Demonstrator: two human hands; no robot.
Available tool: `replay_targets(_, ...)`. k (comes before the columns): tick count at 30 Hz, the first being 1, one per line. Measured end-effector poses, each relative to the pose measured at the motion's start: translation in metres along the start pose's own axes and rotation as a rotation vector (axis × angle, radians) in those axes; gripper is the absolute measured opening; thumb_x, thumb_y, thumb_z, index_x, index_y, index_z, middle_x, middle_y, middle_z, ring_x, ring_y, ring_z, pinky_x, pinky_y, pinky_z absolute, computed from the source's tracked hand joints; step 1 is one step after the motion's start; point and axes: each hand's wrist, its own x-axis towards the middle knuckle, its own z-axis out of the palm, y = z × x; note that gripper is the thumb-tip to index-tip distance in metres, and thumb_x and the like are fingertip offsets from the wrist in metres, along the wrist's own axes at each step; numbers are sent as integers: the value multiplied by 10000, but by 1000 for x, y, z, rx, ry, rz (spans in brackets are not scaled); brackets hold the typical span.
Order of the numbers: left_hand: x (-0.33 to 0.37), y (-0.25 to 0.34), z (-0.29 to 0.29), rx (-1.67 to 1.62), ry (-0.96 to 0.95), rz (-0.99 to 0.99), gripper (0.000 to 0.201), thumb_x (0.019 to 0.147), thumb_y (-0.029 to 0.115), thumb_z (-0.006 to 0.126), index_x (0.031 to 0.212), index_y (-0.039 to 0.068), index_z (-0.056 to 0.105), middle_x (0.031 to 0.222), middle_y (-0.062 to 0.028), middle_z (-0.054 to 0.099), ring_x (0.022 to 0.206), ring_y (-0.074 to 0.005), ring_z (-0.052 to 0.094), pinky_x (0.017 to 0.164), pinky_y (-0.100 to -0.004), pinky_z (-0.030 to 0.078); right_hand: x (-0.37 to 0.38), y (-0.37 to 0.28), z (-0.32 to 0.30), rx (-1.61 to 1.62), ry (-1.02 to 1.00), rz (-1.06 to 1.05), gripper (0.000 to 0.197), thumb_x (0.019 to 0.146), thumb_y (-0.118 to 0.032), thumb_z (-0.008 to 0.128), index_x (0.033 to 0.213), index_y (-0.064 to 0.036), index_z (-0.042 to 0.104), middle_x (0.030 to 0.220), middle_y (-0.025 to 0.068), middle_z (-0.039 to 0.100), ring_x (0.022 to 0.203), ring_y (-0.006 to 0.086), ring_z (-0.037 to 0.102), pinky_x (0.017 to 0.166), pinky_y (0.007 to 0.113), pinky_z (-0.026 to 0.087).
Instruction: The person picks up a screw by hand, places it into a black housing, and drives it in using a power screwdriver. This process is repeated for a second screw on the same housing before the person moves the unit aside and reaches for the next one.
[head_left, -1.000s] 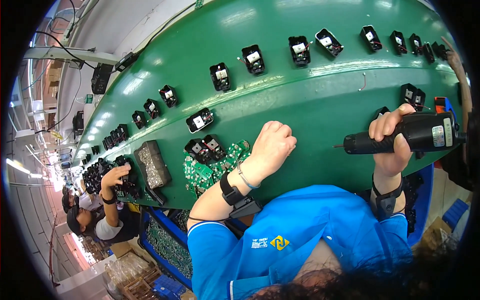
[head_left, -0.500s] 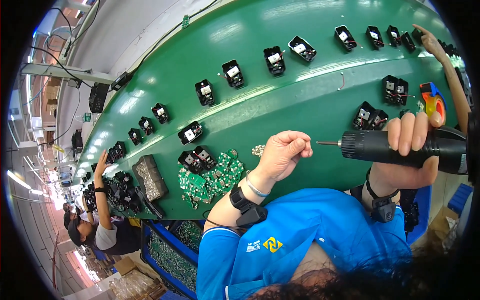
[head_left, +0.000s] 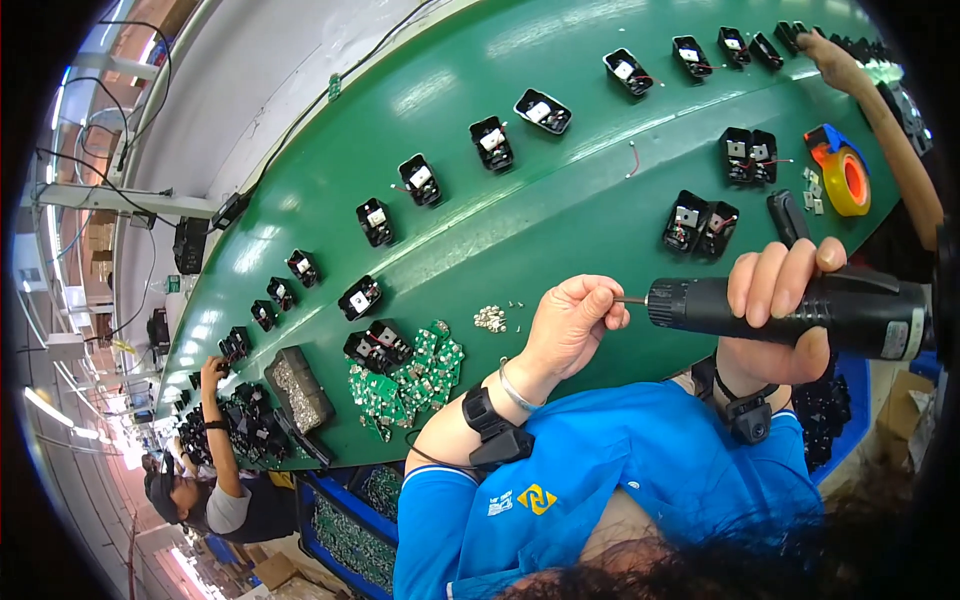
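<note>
My right hand (head_left: 785, 290) is wrapped round a black electric screwdriver (head_left: 685, 302), held level with its bit toward the left. At the bit's tip, the thumb and fingers of my left hand (head_left: 572, 325) are pinched together. Whatever they hold is too small or hidden to make out. Just left of that hand lies a small heap of tiny screws (head_left: 490, 319) on the green table (head_left: 560, 235). Beyond the screwdriver stand two open black housings (head_left: 685, 226) with white blocks and wires inside.
Green circuit boards (head_left: 395, 395), a grey tray of small metal parts (head_left: 297, 388) and more housings (head_left: 378, 347) lie to the left. Housings (head_left: 492, 145) line the far side. An orange tape dispenser (head_left: 842, 172) sits at the right. Co-workers' arms reach in from left (head_left: 218, 425) and right (head_left: 895, 135).
The screwdriver has come left, so its bit now meets my left fingertips. The view has shifted, showing more of the screw heap. The left co-worker's hand has moved down onto the housings.
</note>
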Motion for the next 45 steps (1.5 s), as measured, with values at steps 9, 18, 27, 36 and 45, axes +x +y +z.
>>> replay_targets(9,6,-26,20,-24,-68,-178,138,785,154,559,857,36,557,664,-45,519,620,-116,491,662,-300,421,-9,-35,-18,-69,11,-97,490,710,-247,636,1070,-70,355,696,27,462,560,140,481,502,276,406)
replay_targets(18,21,-39,34,339,-113,-177,139,799,129,541,871,10,556,727,-64,553,659,-123,513,635,-244,427,-7,-57,-32,-145,44,-72,488,703,-248,633,1060,-65,355,695,27,460,557,131,478,502,270,411)
replay_targets(27,93,-1,58,1766,-412,612,926,473,150,756,1238,35,247,1201,-164,356,1113,-321,345,937,-373,301,8,-87,-61,-202,92,-227,444,715,-216,558,1065,-27,361,730,35,429,597,121,425,529,243,360)
replay_targets(36,123,-22,56,1675,-536,500,903,516,73,703,1258,35,189,1164,-181,358,1082,-321,375,908,-352,345,13,-91,-61,-300,139,-220,447,716,-232,556,1076,-41,373,722,31,431,589,119,432,523,248,353)
replay_targets(45,70,-12,37,1648,-411,500,867,547,120,691,1248,0,194,1165,-211,353,1049,-350,402,885,-374,360,13,-56,-54,-282,144,-26,454,726,-239,585,1093,-76,373,717,26,455,576,138,452,513,272,381)
